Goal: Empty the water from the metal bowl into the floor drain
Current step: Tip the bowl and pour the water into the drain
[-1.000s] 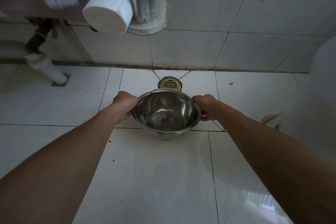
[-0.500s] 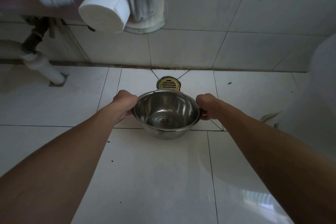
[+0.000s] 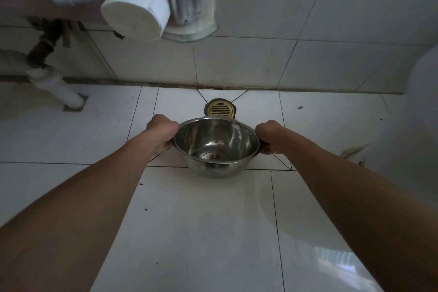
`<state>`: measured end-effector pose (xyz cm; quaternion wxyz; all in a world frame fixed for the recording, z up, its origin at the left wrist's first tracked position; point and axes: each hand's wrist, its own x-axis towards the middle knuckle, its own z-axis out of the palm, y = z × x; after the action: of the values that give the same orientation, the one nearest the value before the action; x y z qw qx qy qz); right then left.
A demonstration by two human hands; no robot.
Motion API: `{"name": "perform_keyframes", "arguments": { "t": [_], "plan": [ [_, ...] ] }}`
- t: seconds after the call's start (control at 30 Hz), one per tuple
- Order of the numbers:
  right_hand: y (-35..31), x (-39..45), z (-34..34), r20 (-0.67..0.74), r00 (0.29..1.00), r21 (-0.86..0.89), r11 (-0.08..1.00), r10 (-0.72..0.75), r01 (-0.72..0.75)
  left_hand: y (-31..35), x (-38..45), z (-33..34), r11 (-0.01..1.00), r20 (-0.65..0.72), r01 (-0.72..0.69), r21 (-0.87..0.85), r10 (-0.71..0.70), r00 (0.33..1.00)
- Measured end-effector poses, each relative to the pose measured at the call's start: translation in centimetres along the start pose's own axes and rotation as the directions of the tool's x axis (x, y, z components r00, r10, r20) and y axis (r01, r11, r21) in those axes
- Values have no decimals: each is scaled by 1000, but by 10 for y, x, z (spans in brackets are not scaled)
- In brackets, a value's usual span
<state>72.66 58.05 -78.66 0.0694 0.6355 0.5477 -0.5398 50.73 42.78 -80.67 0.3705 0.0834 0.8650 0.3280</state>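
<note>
I hold a shiny metal bowl (image 3: 216,147) above the white tiled floor, roughly level, with water and a red mark visible at its bottom. My left hand (image 3: 161,130) grips its left rim and my right hand (image 3: 270,136) grips its right rim. The round brass floor drain (image 3: 220,109) lies just beyond the bowl's far rim, near the wall; its near edge is hidden by the bowl.
A white toilet-paper roll (image 3: 135,12) and a grey vertical pipe (image 3: 187,0) hang on the wall above the drain. A white waste pipe (image 3: 59,87) enters the floor at far left. A white toilet body (image 3: 422,125) stands at right.
The bowl and both hands have drawn slightly nearer to me, so more of the drain shows beyond the rim. The grip is unchanged.
</note>
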Motion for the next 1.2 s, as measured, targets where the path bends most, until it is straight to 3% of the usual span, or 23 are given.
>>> {"name": "perform_keyframes", "arguments": {
  "t": [0.9,1.2],
  "plan": [
    [-7,11,4,-81,997,75,997,-13,19,11,4,-9,990,-59,-9,-141,1,998],
    [-8,16,1,-128,990,150,986,-55,74,23,2,-14,959,-116,-59,-279,27,993]
  ]
}}
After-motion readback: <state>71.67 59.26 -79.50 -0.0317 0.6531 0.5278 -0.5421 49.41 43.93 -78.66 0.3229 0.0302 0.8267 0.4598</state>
